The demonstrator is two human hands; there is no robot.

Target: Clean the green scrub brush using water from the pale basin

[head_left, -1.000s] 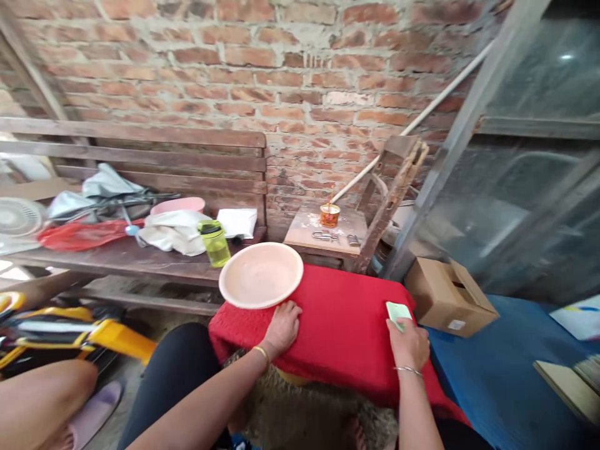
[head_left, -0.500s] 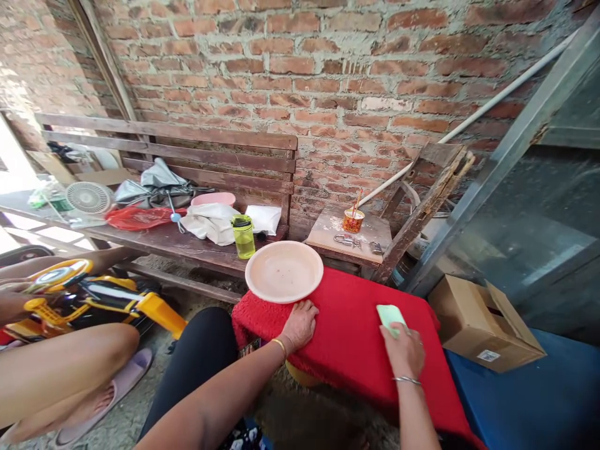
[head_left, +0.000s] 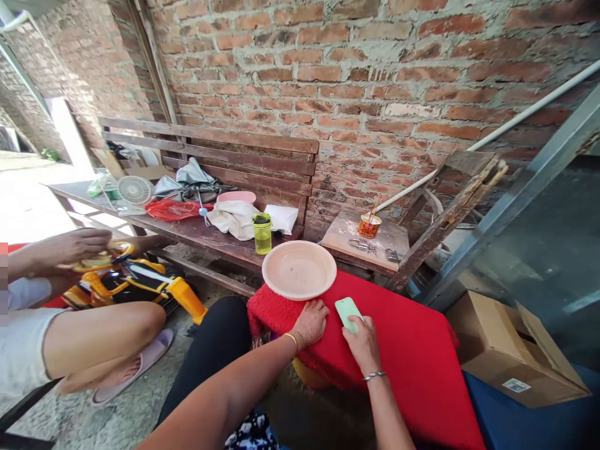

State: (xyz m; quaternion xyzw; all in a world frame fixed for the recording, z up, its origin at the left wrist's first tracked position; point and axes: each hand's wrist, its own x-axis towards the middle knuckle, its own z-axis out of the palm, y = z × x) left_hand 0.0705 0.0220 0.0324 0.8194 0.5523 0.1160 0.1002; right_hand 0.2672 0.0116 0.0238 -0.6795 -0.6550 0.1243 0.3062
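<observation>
A red cloth (head_left: 417,337) with a fuzzy left edge covers a low table in front of me. My left hand (head_left: 311,324) presses down on it near its left side, fingers resting on the fabric just below a pale pink basin (head_left: 300,272). To the right of that, my right hand (head_left: 363,340) grips a pale green flat slab (head_left: 347,310) with rounded corners and a small dark mark near its far end. The slab is over the cloth; its underside is hidden. The basin's inside is bare apart from small specks.
A yellow-green bottle (head_left: 263,234), a fan (head_left: 135,189) and a red bag (head_left: 175,210) stand on the wooden bench. A cup with sticks (head_left: 369,225) and padlocks (head_left: 360,244) lie on a stool. At right is a cardboard box (head_left: 510,350). A person sits left beside a yellow toy vehicle (head_left: 182,297).
My right hand has moved left across the cloth with the green slab, closer to my left hand. My left hand stays beneath the basin. The camera view has turned left.
</observation>
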